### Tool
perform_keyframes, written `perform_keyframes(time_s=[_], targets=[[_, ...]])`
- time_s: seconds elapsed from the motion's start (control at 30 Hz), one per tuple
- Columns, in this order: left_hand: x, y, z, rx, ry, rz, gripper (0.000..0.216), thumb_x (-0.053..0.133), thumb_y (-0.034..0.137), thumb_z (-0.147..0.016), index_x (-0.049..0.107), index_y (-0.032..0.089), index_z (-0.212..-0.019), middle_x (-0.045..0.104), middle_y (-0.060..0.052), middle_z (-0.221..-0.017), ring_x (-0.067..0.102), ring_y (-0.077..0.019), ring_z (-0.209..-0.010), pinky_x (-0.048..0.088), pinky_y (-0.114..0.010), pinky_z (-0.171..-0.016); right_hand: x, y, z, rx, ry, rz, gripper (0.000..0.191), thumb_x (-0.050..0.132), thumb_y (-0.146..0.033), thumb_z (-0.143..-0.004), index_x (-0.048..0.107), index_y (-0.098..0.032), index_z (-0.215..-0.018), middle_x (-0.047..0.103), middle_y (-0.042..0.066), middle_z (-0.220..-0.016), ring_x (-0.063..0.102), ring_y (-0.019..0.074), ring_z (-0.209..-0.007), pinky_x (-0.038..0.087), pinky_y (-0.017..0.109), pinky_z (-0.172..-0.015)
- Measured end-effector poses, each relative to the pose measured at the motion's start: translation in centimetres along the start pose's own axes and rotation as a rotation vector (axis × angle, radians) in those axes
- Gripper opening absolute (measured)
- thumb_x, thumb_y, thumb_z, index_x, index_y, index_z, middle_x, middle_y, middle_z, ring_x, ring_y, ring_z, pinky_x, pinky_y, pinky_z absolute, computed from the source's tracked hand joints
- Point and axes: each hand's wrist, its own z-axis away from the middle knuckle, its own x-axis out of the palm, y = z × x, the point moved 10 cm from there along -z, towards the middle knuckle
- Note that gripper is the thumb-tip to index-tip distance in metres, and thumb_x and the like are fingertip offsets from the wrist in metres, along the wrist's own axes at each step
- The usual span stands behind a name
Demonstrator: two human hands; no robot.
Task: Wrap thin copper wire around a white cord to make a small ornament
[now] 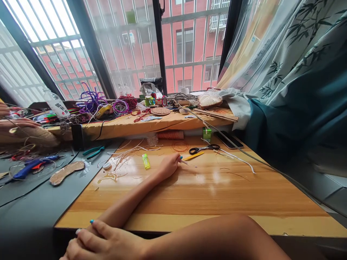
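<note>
Over the wooden table, my left hand [171, 164] is closed in a pinch, with a few thin wire-like strands [187, 163] sticking out to the right from its fingertips. Just beyond them lies a slim yellow tool [193, 156], whose kind I cannot make out. Black-handled scissors [204, 148] rest behind it. A yellow-green lighter [145, 161] is to the left of this hand. Low in the view, my right hand [104, 241] lies across my left forearm with its fingers curled over it; its lower fingers are partly cut off.
Another person's hand [18, 124] is at the far left. The grey table holds a blue glue gun [35, 167], teal pliers [93, 152] and a sole-shaped piece [67, 172]. A cluttered ledge [151, 125] runs behind. A phone [229, 140] and a green box [206, 133] stand right; a long cord [252, 157] crosses there.
</note>
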Motion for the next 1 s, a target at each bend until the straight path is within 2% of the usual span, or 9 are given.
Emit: perform_keyframes(time_s=[0.1, 0.3, 0.43, 0.5, 0.6, 0.83, 1.0], targets=[[0.0, 0.0, 0.0, 0.000, 0.001, -0.025, 0.023, 0.029, 0.024, -0.079, 0.049, 0.017, -0.071, 0.059, -0.003, -0.071, 0.050, -0.0133, -0.064, 0.034, -0.022, -0.058, 0.8, 0.4, 0.0, 0.023, -0.017, -0.013, 0.033, 0.023, -0.025, -0.086, 0.039, -0.017, -0.114, 0.044, 0.005, -0.119, 0.043, 0.0139, -0.105, 0.036, 0.031, -0.091], [0.2, 0.0, 0.0, 0.000, -0.007, -0.043, 0.026, 0.027, 0.026, -0.080, 0.050, 0.017, -0.073, 0.059, -0.003, -0.071, 0.050, -0.0135, -0.064, 0.035, -0.023, -0.059, 0.5, 0.8, -0.1, -0.031, -0.078, -0.060, 0.036, 0.021, -0.024, -0.086, 0.042, -0.019, -0.116, 0.044, 0.003, -0.119, 0.043, 0.0122, -0.105, 0.035, 0.029, -0.091], [0.1, 0.2, 0.0, -0.008, -0.012, -0.055, 0.026, 0.028, 0.026, -0.081, 0.051, 0.017, -0.073, 0.059, -0.003, -0.072, 0.049, -0.0130, -0.064, 0.034, -0.023, -0.059, 0.9, 0.8, 0.2, -0.101, -0.149, 0.035, 0.044, 0.014, -0.014, -0.086, 0.033, -0.023, -0.125, 0.038, 0.001, -0.125, 0.037, 0.0104, -0.112, 0.032, 0.029, -0.093], [0.0, 0.3, 0.0, -0.011, -0.013, -0.059, 0.025, 0.028, 0.026, -0.081, 0.051, 0.017, -0.074, 0.058, -0.003, -0.072, 0.049, -0.0129, -0.065, 0.034, -0.023, -0.059, 1.1, 0.8, 0.3, -0.128, -0.148, 0.087, 0.047, 0.013, -0.010, -0.086, 0.028, -0.025, -0.127, 0.034, 0.000, -0.128, 0.034, 0.0094, -0.115, 0.032, 0.028, -0.093], [-0.1, 0.6, 0.2, -0.003, -0.014, -0.093, 0.025, 0.028, 0.026, -0.082, 0.051, 0.017, -0.075, 0.058, -0.003, -0.071, 0.049, -0.0129, -0.064, 0.033, -0.023, -0.059, 1.4, 0.7, 0.4, -0.131, -0.145, 0.118, 0.047, 0.014, -0.011, -0.086, 0.028, -0.027, -0.127, 0.035, -0.001, -0.127, 0.035, 0.0085, -0.114, 0.034, 0.027, -0.092], [1.3, 3.1, 1.3, 0.220, -0.117, -0.326, 0.021, 0.030, 0.024, -0.082, 0.050, 0.018, -0.080, 0.059, -0.004, -0.078, 0.049, -0.0132, -0.063, 0.031, -0.023, -0.056, 0.9, 0.3, 0.7, -0.108, -0.020, 0.177, 0.041, 0.020, -0.017, -0.087, 0.037, -0.029, -0.122, 0.041, -0.002, -0.123, 0.041, 0.0081, -0.108, 0.037, 0.024, -0.089], [1.7, 3.5, 1.5, 0.231, -0.176, -0.358, 0.022, 0.029, 0.025, -0.083, 0.051, 0.018, -0.082, 0.059, -0.004, -0.077, 0.049, -0.0131, -0.062, 0.031, -0.022, -0.056, 1.3, 0.2, 0.8, -0.114, 0.043, 0.147, 0.038, 0.023, -0.019, -0.087, 0.039, -0.029, -0.120, 0.044, -0.003, -0.120, 0.043, 0.0084, -0.105, 0.039, 0.022, -0.085]])
